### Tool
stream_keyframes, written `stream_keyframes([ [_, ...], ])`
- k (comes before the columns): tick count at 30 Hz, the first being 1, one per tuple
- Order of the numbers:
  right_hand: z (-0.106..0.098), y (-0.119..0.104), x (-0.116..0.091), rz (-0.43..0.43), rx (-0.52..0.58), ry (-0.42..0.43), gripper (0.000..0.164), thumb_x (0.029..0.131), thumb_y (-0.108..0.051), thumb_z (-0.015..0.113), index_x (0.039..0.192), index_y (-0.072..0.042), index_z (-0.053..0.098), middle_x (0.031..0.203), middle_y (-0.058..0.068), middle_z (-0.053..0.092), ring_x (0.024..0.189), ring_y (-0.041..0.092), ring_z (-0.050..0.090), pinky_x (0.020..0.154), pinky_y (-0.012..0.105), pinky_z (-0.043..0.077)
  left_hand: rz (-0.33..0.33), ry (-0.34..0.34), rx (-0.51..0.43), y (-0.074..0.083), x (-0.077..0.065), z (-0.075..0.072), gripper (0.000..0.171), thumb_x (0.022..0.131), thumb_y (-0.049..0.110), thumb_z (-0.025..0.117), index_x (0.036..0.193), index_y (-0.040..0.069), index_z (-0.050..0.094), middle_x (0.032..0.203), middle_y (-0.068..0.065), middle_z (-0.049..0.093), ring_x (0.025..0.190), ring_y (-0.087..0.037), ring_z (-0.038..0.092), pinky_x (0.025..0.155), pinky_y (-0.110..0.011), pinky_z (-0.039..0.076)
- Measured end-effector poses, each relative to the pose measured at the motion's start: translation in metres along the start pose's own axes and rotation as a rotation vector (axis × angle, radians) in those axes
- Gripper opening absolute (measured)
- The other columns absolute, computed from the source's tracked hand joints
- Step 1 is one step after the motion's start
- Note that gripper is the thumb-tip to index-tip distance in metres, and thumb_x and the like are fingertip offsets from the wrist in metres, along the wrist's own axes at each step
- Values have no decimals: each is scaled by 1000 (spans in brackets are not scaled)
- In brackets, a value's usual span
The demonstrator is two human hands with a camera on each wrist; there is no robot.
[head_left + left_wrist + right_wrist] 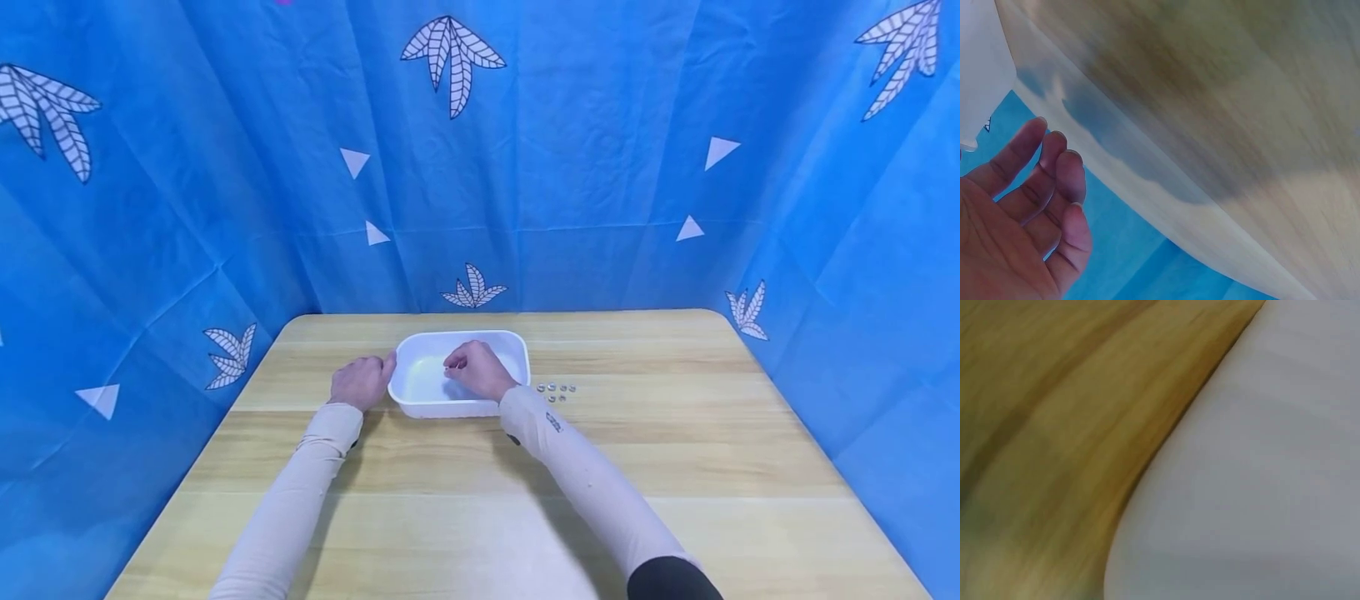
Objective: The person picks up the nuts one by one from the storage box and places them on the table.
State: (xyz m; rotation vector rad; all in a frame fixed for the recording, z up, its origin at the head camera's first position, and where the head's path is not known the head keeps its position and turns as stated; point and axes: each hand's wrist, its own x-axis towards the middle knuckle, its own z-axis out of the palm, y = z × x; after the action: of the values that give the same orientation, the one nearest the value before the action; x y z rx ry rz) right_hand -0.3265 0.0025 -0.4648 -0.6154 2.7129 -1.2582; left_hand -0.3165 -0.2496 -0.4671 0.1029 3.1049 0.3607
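Observation:
A white rectangular tub [429, 409] stands toward the back of the table. My right hand [480, 371] is over its inside, thumb and fingertips pinched together on a tiny pale, shiny piece [447, 368], too small to make out. At the tub's left end is my left hand [363, 382], its thumb side touching the rim. The left wrist view shows that hand's fingers [1025, 200] loosely bent with nothing between them, beside the tub's wall [982, 69]. In the right wrist view only the tub's outer wall [1241, 487] and wood appear; the hand is hidden.
Several small round silvery pieces [552, 387] lie in two rows just right of the tub. The wooden table [450, 517] has rounded back corners. A blue curtain [600, 192] with leaf and triangle prints encloses the back and sides.

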Motion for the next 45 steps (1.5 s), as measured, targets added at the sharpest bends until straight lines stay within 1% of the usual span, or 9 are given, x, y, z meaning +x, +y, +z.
stream_keyframes([
  [5,-3,-1,-1,-7,3,7,17,93,-10,76,110,-8,80,101,6,78,90,14,66,84,28,55,6,-4,-27,2,-3,-1,73,110,52,19,95,2,70,103,-22,73,92,-38,70,76,-54,56],
  [12,-6,-4,-3,-51,-9,15,16,93,-9,76,108,-5,80,99,8,78,89,16,66,84,28,55,17,-7,-25,2,-4,-4,76,110,50,17,102,-1,72,110,-27,73,97,-43,70,76,-57,56],
  [18,-11,-6,-7,-35,-5,3,16,93,-11,77,108,-7,81,100,7,78,90,15,66,84,28,54,9,-18,-32,-1,-2,1,75,110,52,19,100,0,72,108,-24,73,97,-41,70,77,-55,56],
  [22,-16,-5,-8,-55,-3,3,17,93,-11,77,108,-6,81,100,7,80,90,16,68,83,27,55,10,-20,-38,-3,0,4,75,110,53,19,100,0,72,107,-24,73,95,-40,70,74,-54,56],
  [28,-32,-7,-11,-19,34,14,18,92,-13,79,109,-7,81,102,6,81,92,17,69,84,29,56,23,-3,-42,-5,2,3,75,110,52,19,98,0,72,103,-23,73,90,-38,70,71,-52,56],
  [32,-44,-6,-16,0,59,18,20,92,-13,78,110,-6,80,101,5,80,93,18,68,84,31,56,29,-3,-41,-4,1,1,74,111,50,19,100,0,72,104,-24,73,92,-39,70,73,-53,56],
  [38,-59,1,-23,-17,80,31,21,93,-11,76,112,-2,79,102,8,80,93,20,69,86,33,57,26,-6,-35,-3,2,1,75,111,50,18,104,-1,72,109,-25,73,98,-42,70,76,-58,56],
  [43,-74,9,-29,19,76,51,18,93,-12,77,110,-8,80,102,6,80,94,19,71,86,33,58,30,-6,-29,-4,2,1,76,110,51,18,105,-1,72,108,-25,73,96,-42,71,74,-56,56],
  [45,-80,12,-32,29,79,59,19,93,-12,77,111,-7,79,103,8,80,95,20,71,86,34,59,32,-5,-27,-4,3,1,76,110,51,17,104,-1,72,108,-26,73,95,-42,71,73,-56,56],
])
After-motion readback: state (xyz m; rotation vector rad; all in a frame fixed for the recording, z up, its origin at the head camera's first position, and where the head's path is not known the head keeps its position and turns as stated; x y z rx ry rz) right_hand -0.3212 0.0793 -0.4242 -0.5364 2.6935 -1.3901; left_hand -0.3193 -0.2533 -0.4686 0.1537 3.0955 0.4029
